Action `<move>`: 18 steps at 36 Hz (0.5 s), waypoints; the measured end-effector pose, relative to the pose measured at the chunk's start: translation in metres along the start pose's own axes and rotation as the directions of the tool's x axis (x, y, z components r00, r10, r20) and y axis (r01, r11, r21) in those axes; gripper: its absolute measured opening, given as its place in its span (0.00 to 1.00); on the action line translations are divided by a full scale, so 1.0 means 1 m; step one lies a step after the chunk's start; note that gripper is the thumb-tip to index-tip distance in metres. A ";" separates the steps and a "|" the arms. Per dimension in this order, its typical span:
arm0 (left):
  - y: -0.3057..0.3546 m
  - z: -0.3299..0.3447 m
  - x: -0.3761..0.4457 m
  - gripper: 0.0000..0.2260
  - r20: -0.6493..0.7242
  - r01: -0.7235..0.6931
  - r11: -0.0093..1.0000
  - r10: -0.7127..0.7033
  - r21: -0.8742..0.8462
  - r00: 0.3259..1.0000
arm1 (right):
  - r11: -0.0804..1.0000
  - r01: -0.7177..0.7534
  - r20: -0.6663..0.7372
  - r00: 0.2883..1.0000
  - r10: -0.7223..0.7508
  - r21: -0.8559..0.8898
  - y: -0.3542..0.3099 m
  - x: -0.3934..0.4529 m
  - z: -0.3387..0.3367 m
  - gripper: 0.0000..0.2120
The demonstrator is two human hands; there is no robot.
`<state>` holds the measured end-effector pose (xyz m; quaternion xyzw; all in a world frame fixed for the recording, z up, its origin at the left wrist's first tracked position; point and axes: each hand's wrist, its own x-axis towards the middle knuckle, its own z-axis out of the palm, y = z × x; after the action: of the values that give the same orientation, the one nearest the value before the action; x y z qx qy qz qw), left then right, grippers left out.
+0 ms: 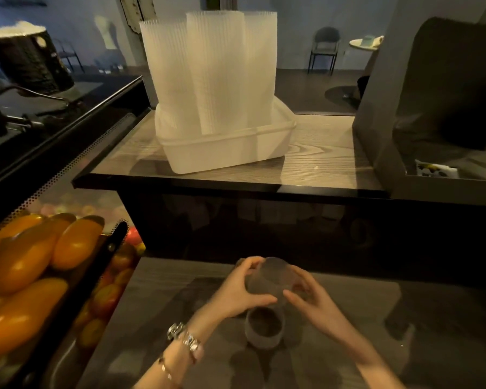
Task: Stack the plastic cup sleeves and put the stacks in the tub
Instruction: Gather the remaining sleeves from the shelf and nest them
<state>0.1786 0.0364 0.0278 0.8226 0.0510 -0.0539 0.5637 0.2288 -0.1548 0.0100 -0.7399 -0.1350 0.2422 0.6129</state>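
On the raised wood-grain surface [320,153] stands the white translucent plastic tub [225,153], already carrying tall upright stacks of ribbed translucent cup sleeves [208,68] that rise well above its rim. To the left, a display bin holds smooth orange-yellow fruit [26,262]. Below, over the lower dark wood-grain surface [348,318], the person is judged to be in the stacking step: the left hand [236,293] curls its fingers and thumb round a single translucent ribbed cup sleeve [270,279], and the right hand [309,299] grips the same sleeve from the other side, fingers bent about its wall. Both wrists angle inward, holding the sleeve tilted just above a short translucent sleeve [264,329] standing on that surface. The next move likely calls for lining up the held sleeve's mouth with the lower one and pressing it down squarely, since the thin walls look easy to buckle.
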 end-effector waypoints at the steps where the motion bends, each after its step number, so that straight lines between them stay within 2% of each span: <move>1: -0.003 0.002 -0.008 0.31 -0.012 0.000 1.000 0.000 -0.014 1.000 | 1.000 0.007 0.022 1.000 -0.008 0.012 0.000 -0.006 0.003 0.26; 4: -0.018 0.014 -0.026 0.31 -0.064 0.011 0.999 -0.013 -0.036 0.998 | 0.999 0.002 0.051 0.999 -0.004 0.037 0.006 -0.020 0.011 0.29; 9: -0.041 0.040 -0.042 0.33 -0.128 0.064 0.992 -0.078 -0.111 0.989 | 0.997 -0.033 0.048 0.998 0.030 0.064 0.021 -0.030 0.024 0.28; 13: -0.046 0.042 -0.045 0.33 -0.146 0.052 0.985 -0.077 -0.167 0.986 | 0.995 -0.042 0.058 0.998 0.037 0.095 0.016 -0.031 0.025 0.27; 18: -0.055 0.042 -0.053 0.35 -0.111 0.021 0.992 -0.034 -0.122 0.993 | 0.998 -0.060 0.077 0.995 0.061 -0.009 0.022 -0.037 0.030 0.29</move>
<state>0.1170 0.0156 -0.0299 0.7879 0.0974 -0.0117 0.6079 0.1800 -0.1526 -0.0087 -0.7359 -0.1370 0.2888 0.5969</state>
